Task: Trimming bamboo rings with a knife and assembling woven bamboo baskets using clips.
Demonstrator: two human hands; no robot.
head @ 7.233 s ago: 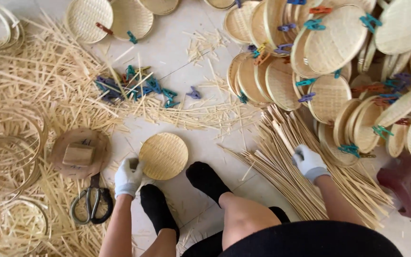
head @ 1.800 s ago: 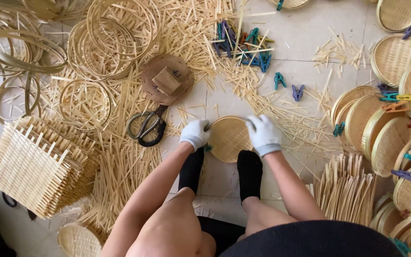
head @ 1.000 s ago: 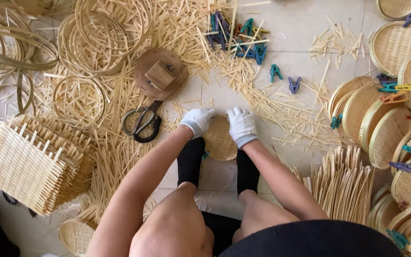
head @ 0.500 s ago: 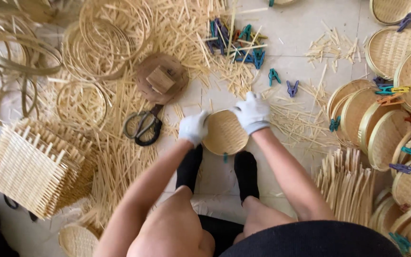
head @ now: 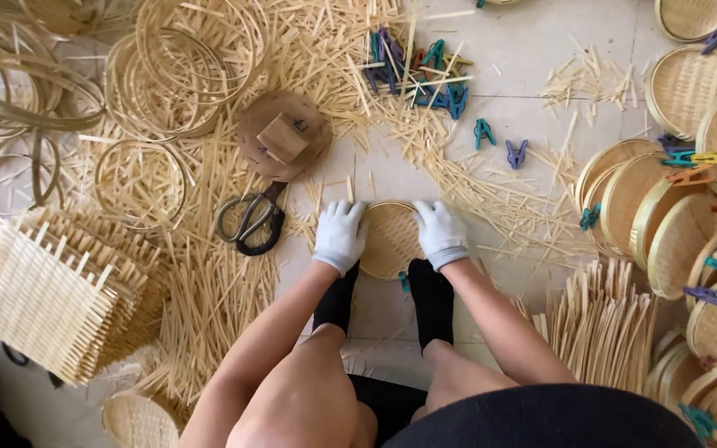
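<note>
view: we look straight down from the head camera at a person sitting on a pale floor [head: 533, 50], legs forward, feet in black socks.
thing in hand: round woven bamboo tray [head: 389, 239], flat on the floor at frame centre, just above the sock toes.
left hand [head: 339, 235]: white glove, palm down on the tray's left rim, fingers curled over the edge and pointing to the top of the frame; grip looks closed on the rim.
right hand [head: 441, 233]: white glove, mirrored on the right rim, fingers pressed over the edge; grip closed on the rim too, as far as we can tell.
key relation: tray sits between the two hands, touching both; it's round, so no long axis; both hands equally near, one on each side.
arm pose: both forearms run up from the bottom of the frame and converge on the tray, elbows out past the knees, wrists low.
left of tray: black-handled scissors [head: 247, 222] near the left hand, not touching; above them a round brown block [head: 283, 134] with a small wooden cube on top.
left side: stack of square woven mats [head: 56, 294] at lower left; bamboo hoops [head: 180, 62] at upper left.
floor litter: loose bamboo strips [head: 209, 282] all around.
top centre: pile of blue and teal clips [head: 412, 66], two more clips apart to the right.
right side: many finished round trays [head: 690, 83] stacked overlapping, some with clips on; bundle of longer slats [head: 599, 328] at lower right.
</note>
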